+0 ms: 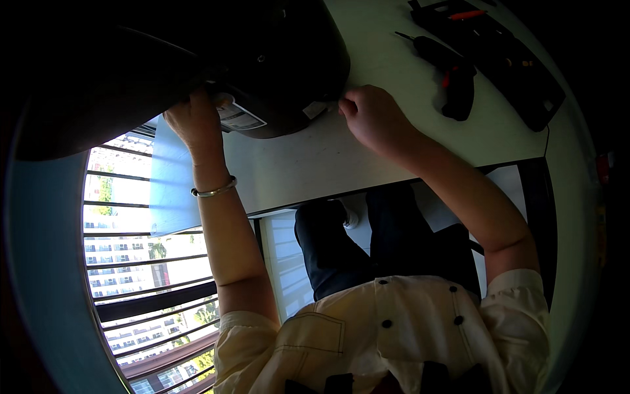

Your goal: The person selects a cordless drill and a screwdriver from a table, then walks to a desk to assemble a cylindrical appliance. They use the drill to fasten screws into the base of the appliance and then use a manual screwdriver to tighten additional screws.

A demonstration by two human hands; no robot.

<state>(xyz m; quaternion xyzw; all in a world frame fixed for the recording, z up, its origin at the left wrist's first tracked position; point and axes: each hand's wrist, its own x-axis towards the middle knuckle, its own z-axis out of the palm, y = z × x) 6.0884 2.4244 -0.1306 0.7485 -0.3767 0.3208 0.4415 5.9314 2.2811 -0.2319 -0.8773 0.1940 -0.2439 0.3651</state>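
A large, dark, curved black object (289,69) with a smooth shell rests on the table (295,167); its kind is hard to make out in the shadow. On its near side are a printed label (244,118) and a small pale tag (315,109). My left hand (197,125) is at its near left edge beside the label, fingers curled against it and the tips lost in the dark. To the right of the tag, my right hand (374,118) is closed in a pinch just off the shell; whatever is between the fingertips is hidden.
A black and red power screwdriver (453,75) lies at the right of the table. Beyond it sits an open black case (518,79) with an orange-red piece (467,15) on it. A barred window (151,246) is at the left. My legs (335,243) are below the table edge.
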